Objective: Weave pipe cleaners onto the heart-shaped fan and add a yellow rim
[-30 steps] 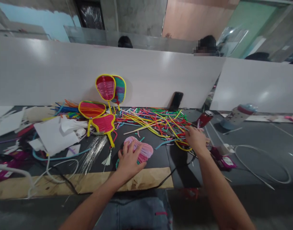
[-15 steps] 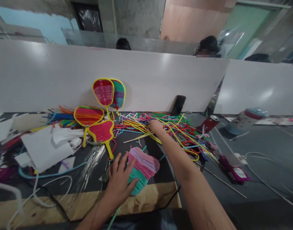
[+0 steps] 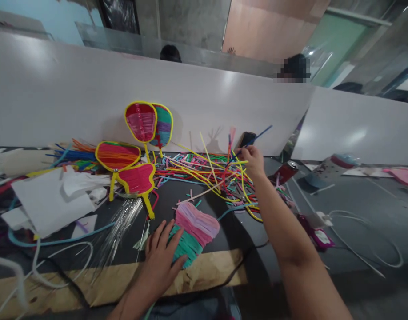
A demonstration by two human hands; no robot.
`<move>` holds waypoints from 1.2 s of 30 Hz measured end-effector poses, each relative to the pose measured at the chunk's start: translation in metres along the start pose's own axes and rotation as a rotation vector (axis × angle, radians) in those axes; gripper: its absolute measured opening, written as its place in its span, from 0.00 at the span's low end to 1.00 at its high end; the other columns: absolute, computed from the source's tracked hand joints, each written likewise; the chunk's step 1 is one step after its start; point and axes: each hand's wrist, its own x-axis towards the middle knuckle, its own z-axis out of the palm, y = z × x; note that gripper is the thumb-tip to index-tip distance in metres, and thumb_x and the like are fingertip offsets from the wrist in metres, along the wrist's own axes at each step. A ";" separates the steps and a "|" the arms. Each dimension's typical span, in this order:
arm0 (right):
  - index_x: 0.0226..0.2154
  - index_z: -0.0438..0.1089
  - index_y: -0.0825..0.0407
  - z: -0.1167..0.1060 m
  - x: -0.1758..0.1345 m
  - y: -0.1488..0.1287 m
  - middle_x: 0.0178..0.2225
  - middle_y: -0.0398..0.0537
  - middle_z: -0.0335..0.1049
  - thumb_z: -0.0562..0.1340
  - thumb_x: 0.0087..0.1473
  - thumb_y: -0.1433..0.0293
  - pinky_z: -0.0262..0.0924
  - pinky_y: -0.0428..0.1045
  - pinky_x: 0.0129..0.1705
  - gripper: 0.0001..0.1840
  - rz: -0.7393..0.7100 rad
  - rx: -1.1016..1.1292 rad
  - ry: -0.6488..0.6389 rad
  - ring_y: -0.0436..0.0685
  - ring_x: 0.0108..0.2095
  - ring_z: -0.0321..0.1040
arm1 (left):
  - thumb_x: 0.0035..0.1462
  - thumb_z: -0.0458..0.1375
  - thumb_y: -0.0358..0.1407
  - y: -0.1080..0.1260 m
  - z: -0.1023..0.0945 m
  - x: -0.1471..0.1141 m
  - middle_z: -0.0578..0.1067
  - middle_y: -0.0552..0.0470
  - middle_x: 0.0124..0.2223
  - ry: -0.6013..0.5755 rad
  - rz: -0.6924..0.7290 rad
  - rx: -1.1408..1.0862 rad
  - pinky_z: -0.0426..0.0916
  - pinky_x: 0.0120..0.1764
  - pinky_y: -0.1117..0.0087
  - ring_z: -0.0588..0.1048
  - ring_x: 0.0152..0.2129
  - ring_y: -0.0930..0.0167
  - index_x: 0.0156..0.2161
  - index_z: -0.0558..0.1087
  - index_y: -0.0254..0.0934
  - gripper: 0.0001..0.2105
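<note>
My left hand (image 3: 162,251) lies with fingers spread at the left edge of a heart-like panel (image 3: 199,224) of pink, lilac and green pipe cleaners, on the dark table. Raised over a tangled heap of coloured pipe cleaners (image 3: 190,166), my right hand (image 3: 253,159) is closed in a pinch on several pipe cleaners (image 3: 264,133). A blue one sticks out to the upper right; red and yellow ones show near the fingers, though which of these are gripped I cannot fully tell. Left of the heap lie a butterfly-like pink fan (image 3: 137,179) and an oval red-orange fan (image 3: 117,155), both yellow-edged.
Two more fans (image 3: 141,122) lean against the white partition (image 3: 74,93). A phone (image 3: 247,138) and a red can (image 3: 286,171) stand behind my right arm. Silver tinsel (image 3: 119,231), white papers (image 3: 52,200) and cables (image 3: 367,222) lie around. A tumbler (image 3: 330,170) is at right; people's heads show beyond.
My right hand has risen from the heap and moved right, lifting pipe cleaners with it. My left hand stays on the panel. The view has shifted slightly.
</note>
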 end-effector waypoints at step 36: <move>0.36 0.72 0.54 -0.013 -0.038 0.045 0.33 0.54 0.74 0.50 0.56 0.71 0.58 0.48 0.34 0.15 0.083 -0.751 -0.298 0.57 0.35 0.69 | 0.56 0.55 0.40 -0.015 0.004 -0.006 0.66 0.47 0.58 0.106 0.097 -0.084 0.62 0.54 0.56 0.61 0.57 0.61 0.55 0.65 0.41 0.21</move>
